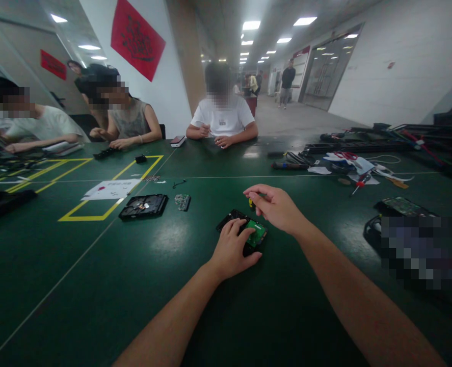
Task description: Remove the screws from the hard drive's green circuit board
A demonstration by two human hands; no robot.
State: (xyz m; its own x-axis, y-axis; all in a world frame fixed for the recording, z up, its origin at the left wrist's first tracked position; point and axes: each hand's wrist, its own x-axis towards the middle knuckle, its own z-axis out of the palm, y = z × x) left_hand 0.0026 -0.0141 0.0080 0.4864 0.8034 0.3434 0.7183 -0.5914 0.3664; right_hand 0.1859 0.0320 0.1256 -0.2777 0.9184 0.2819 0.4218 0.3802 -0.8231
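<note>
A black hard drive with a green circuit board point(259, 235) lies on the table in front of me. Across its near left part rests my left hand point(231, 250), fingers bent over the top and thumb by the near edge, holding it. Just above the drive's far right side, my right hand point(269, 204) is closed in a pinch around a small yellow-and-black screwdriver point(251, 203); most of the tool is hidden by the fingers. To the left sit another black hard drive point(143, 206) and a small loose circuit board point(182, 202).
A white paper point(111, 189) lies by yellow tape marks. At right are a red-handled screwdriver point(359, 184), cables, cloth and another circuit board point(405, 208). Several people sit across the green table point(164, 295), including a person in a white shirt point(226, 120).
</note>
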